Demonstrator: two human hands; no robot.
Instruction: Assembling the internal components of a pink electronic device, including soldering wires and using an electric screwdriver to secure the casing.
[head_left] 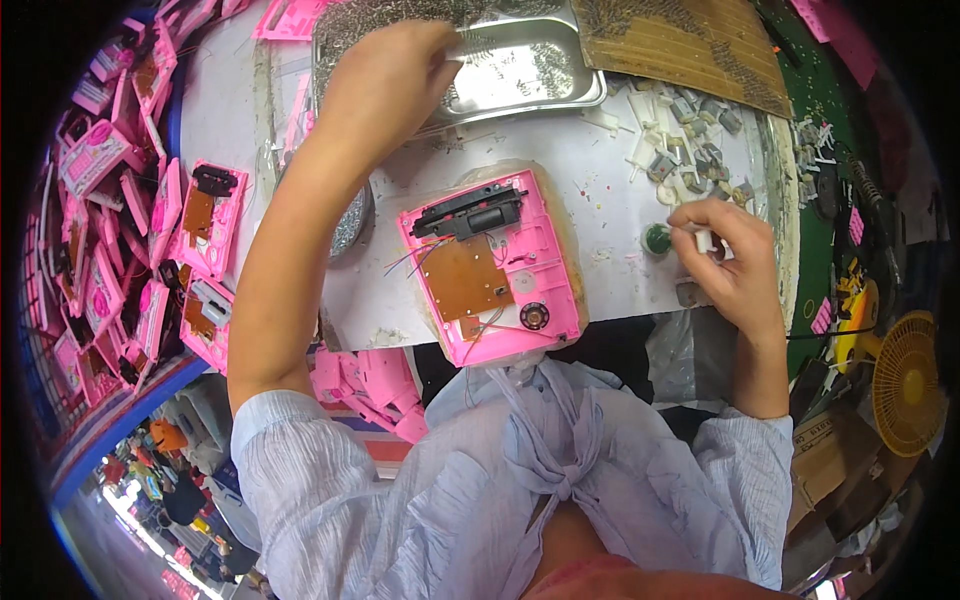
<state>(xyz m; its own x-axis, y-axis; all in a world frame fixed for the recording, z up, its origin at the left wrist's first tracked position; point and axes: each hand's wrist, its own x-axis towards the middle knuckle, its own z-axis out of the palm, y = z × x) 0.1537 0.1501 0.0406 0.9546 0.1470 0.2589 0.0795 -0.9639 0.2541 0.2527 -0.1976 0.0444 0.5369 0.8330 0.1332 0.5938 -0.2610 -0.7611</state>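
Two bare hands work apart over the table: the right hand (725,255) seems to pinch a small white part (704,241) beside a green pot (656,238), while the left hand (405,80) bends over the far metal tray (490,97), whether gripping anything I cannot tell. Between them, near the body, lies the pink casing (552,245). Its loose wires (405,258) could snag on a returning forearm; a slack pinch could lose the white part among the far-right pieces (690,145).
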